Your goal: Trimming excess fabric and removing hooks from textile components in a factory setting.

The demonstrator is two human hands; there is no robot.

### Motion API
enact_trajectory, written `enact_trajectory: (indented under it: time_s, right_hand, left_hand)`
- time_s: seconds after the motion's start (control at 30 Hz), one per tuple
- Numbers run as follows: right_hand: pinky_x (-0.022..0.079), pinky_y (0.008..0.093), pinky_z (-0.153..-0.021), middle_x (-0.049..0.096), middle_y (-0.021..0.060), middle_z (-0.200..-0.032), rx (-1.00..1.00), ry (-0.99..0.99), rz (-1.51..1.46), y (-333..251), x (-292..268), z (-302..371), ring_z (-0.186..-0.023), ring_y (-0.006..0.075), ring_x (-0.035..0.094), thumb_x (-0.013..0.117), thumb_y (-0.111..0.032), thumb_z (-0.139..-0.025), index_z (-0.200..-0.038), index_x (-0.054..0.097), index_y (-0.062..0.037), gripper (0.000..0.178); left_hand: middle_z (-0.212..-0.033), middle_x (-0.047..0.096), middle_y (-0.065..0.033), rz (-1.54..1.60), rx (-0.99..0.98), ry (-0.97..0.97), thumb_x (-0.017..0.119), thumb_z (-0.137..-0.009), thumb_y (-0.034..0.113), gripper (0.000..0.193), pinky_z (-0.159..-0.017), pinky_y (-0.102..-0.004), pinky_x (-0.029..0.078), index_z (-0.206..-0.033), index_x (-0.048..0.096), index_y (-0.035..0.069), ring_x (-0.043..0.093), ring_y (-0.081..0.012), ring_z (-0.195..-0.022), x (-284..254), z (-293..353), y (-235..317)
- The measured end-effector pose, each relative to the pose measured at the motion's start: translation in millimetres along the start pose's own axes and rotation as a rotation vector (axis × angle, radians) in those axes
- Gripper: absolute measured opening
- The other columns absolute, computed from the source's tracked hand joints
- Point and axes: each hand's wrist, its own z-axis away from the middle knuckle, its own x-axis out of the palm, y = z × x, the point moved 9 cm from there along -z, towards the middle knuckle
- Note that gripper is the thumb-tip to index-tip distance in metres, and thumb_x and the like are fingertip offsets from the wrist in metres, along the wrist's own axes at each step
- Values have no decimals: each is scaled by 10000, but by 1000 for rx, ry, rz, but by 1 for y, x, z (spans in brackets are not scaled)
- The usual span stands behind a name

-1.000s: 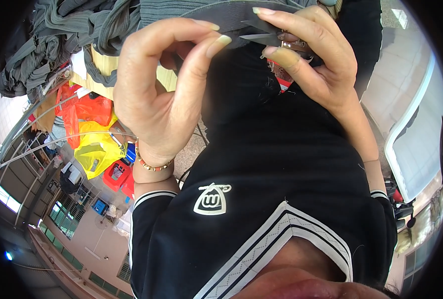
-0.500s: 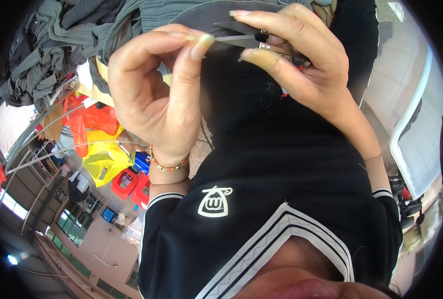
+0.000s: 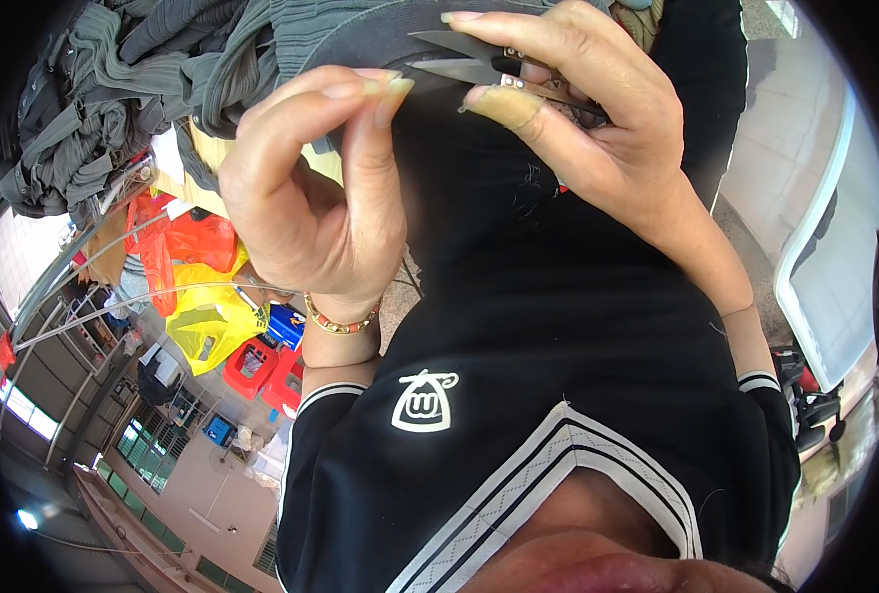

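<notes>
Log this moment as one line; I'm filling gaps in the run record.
left hand: pinching grey fabric | right hand: holding thread snips | blades: at fabric | pile: grey garments

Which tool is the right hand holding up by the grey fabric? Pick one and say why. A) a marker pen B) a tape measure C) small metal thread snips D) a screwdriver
C: the right hand grips small metal thread snips, their two pointed blades reaching toward the left hand, which pinches the grey fabric just beside them.
</notes>
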Motion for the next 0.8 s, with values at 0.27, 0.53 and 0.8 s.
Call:
enact_trajectory:
  time_s: [0.27, 0.53, 0.8]
  right_hand:
    - [440, 255, -605, 639, 62, -872, -25, 45, 17, -17, -6, -2, -700, 161, 561, 826, -24, -760, -1240, 679, -6, 502]
    - [427, 256, -531, 555, 48, -768, -138, -21, 267, -25, 0, -4, -623, 141, 539, 839, -39, -739, -1166, 737, -39, 440]
    - [405, 248, -560, 572, 27, -770, 23, -139, 154, -28, 4, -12, -636, 124, 522, 824, -25, -764, -1191, 714, -33, 441]
  left_hand:
    - [-931, 669, -175, -56, 72, -120, 684, -884, -118, 280, -809, -294, 557, -1082, 518, -9, 684, -227, -861, 7, -1, 7]
    - [-963, 659, -192, 99, -37, -78, 673, -879, -136, 277, -810, -306, 572, -1069, 520, -3, 676, -232, -882, 4, 6, -5]
    - [-1003, 663, -205, 557, -336, 153, 647, -914, -96, 245, -708, -275, 552, -1116, 542, -8, 651, -185, -793, -10, 12, -36]
